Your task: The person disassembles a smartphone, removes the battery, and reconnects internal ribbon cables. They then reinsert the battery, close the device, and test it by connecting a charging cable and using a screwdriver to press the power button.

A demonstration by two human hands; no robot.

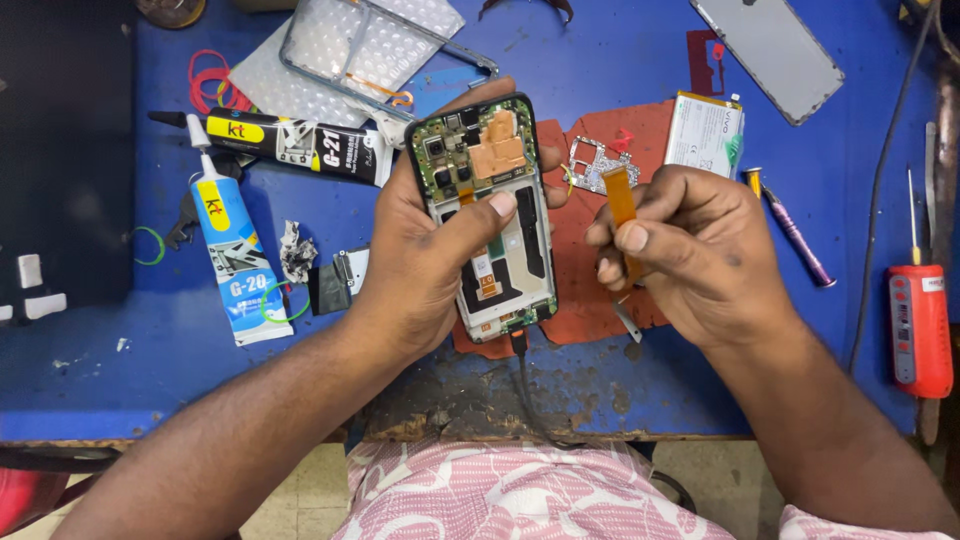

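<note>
**Opened phone gripped in left hand, flex strip pinched in right**

At far left on the blue table, a white glue tube is seen lying with its nozzle up-left, and a black glue tube lies crosswise above it. A clear phone case is set further back.

The left hand is clenched around an opened phone; the thumb is laid across the exposed inside, about mid-length. The phone is held just above the table over a red mat. Its long axis runs near-vertical in view, camera end pointed away from the person, port end toward the person, where a black cable is plugged in.

The right hand is closed in a pinch on an orange flex strip. The strip is held upright, long axis roughly parallel to the phone, free end pointed up and away. It lies just right of the phone's edge, near but apart. The right hand is the nearer to it.

Further right, a white battery, a purple tool, a grey back panel and a red device are left on the table.
</note>
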